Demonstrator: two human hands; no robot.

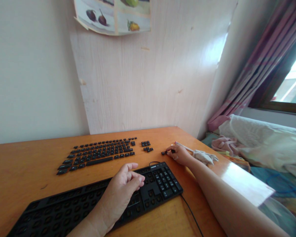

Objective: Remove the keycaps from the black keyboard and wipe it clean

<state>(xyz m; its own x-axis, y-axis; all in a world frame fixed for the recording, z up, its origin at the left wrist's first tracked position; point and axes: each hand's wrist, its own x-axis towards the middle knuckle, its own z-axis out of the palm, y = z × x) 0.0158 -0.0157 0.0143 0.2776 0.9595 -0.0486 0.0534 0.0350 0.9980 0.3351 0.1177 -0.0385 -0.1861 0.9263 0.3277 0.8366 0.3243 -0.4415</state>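
Note:
My left hand (128, 181) hovers above a black keyboard (148, 191), index finger partly stretched, the thumb and other fingertips drawn together. Whether something small sits between them is hidden. Most of the keyboard has bare key sockets, while the number pad (166, 181) at its right end still carries keycaps. Farther off, my right hand (179, 154) rests low on the table with its fingers closed around a small black keycap (173, 151). Small loose keycaps (163, 153) lie by its fingertips. Rows of removed keycaps (98, 153) are laid out in keyboard order, with two smaller groups (146, 144) beside them.
The orange wooden table (12, 171) meets a pale panel (138, 92) at the back. Right of my right hand lie a crumpled light cloth (204, 157) and a white sheet (249, 184). A cable (192, 214) runs toward me. Bedding (266, 141) is beyond the right edge.

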